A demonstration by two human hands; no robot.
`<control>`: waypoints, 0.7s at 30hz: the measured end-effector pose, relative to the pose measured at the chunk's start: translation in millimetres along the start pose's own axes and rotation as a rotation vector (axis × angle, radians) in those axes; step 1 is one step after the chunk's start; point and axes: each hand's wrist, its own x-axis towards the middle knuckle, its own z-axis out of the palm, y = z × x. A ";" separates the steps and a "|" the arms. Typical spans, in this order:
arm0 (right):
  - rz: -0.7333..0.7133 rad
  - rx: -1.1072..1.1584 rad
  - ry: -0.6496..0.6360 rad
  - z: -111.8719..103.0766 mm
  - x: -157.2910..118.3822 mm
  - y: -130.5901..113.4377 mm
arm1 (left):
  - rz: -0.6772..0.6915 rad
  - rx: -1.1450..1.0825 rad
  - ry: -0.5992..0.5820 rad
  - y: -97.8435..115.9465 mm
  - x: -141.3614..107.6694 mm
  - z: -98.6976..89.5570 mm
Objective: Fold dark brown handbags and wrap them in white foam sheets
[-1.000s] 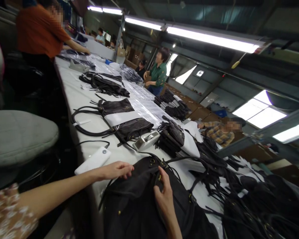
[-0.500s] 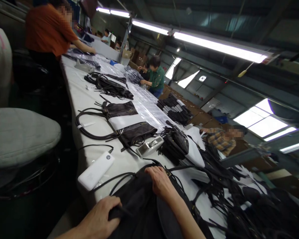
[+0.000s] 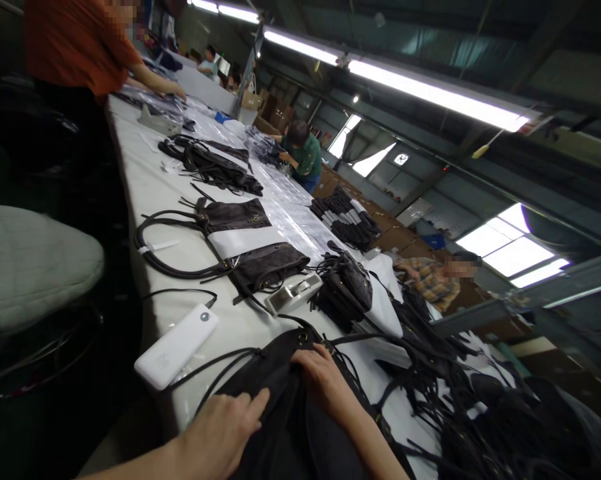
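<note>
A black bag (image 3: 280, 373) with thin straps lies at the near edge of the white table. My left hand (image 3: 225, 427) rests on its left side, index finger stretched out, the other fingers curled against the fabric; whether they grip it is unclear. On the upper right part of the bag, near a metal eyelet, my right hand (image 3: 320, 373) has its fingers bent over the cloth, closed on it. Just beyond stands a grey tape dispenser (image 3: 294, 293). To the left lies a white power bank (image 3: 176, 347) with a black cable.
A dark bag with a white paper band (image 3: 245, 244) and looped handles lies ahead, more bags (image 3: 210, 163) behind it. Piled black bags (image 3: 525, 420) fill the right. A padded stool (image 3: 35, 267) stands left. Several people work around the table (image 3: 130, 180).
My left hand has loosened its pinch on the bag's edge and moved right onto the fabric, finger extended. The right hand stays at the top of the bag. The view has shifted slightly.
</note>
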 end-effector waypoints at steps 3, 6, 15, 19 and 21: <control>0.007 0.051 0.019 0.6 16.1 6.5 | -0.082 -0.294 0.091 -17.6 -0.2 -8.6; 0.005 0.090 -0.012 12.9 35.5 11.9 | -0.112 -0.430 0.055 -29.4 7.6 -17.8; 0.113 0.165 0.183 38.0 45.0 21.9 | -0.103 -0.982 -0.248 -56.4 66.9 1.6; 0.159 0.033 0.169 45.6 49.3 14.5 | 0.196 -0.714 -0.256 -50.4 65.6 25.6; 0.216 -0.098 0.085 55.4 62.9 6.8 | 0.131 -0.719 -0.235 -47.1 65.3 31.6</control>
